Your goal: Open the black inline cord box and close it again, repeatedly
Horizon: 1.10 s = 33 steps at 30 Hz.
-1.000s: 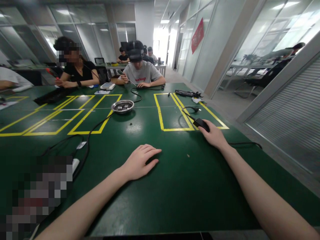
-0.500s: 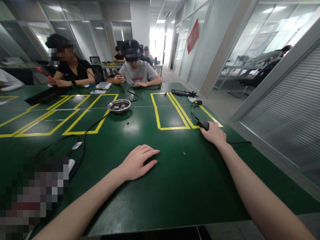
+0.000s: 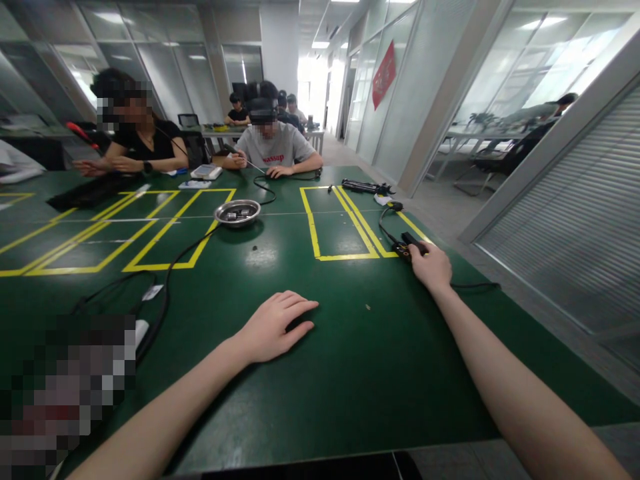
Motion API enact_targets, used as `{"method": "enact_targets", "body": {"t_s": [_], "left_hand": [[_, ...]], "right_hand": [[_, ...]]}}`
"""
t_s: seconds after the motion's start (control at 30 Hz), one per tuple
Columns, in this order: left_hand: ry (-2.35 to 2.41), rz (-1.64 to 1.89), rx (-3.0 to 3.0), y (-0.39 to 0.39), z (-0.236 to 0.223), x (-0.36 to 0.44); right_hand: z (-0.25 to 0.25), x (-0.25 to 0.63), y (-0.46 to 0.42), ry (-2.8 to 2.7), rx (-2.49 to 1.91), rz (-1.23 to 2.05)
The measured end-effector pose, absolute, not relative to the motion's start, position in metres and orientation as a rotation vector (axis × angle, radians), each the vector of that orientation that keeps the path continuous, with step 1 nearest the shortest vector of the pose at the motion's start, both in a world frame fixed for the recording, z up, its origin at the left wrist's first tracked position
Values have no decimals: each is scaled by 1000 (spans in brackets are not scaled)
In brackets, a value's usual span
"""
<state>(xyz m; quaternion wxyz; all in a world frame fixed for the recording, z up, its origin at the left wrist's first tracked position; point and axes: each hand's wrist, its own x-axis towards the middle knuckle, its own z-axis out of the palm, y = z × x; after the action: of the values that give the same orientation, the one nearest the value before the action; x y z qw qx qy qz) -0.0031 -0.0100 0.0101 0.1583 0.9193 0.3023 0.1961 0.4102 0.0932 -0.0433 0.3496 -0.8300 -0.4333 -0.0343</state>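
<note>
My left hand (image 3: pixel 277 325) lies on the green table (image 3: pixel 340 387) with its fingers stretched out and nothing in it. Farther off to the right, my right hand (image 3: pixel 431 265) is closed on a small black block-like piece (image 3: pixel 414 241), its thumb and fingers around the near end. Just left of those fingertips and partly under them lies a dark part (image 3: pixel 401 251) with small yellowish spots. I cannot tell whether the two are joined. A black cable (image 3: pixel 383 225) runs from there to a black plug (image 3: pixel 396 207). Another black cord (image 3: pixel 477 286) comes out behind my right wrist.
A steel bowl (image 3: pixel 237 214) with metal pieces stands left of centre. Yellow tape (image 3: pixel 345 257) marks rectangles on the table. A folded black tripod-like object (image 3: pixel 367 187) lies at the far right. Across the table sit a person in grey (image 3: pixel 277 143) with a screwdriver and a person in black (image 3: pixel 165 143).
My right hand has tipped the black piece up and drawn slightly right, showing the dark part with yellowish spots. My left hand has stayed in place.
</note>
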Motion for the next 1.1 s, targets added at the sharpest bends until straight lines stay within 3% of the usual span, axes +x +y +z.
{"method": "enact_targets", "body": {"t_s": [0.33,0.67,1.1], "left_hand": [[882,607,2534,-10,6,-7],[851,616,2536,-10,8,-7],[858,598,2587,-8,7,-6]], "right_hand": [[-34,416,89,-1075,-2156,29],[-24,400,81,-1141,-2000,-57],[-19,396,77,-1222,-2243,-48]]}}
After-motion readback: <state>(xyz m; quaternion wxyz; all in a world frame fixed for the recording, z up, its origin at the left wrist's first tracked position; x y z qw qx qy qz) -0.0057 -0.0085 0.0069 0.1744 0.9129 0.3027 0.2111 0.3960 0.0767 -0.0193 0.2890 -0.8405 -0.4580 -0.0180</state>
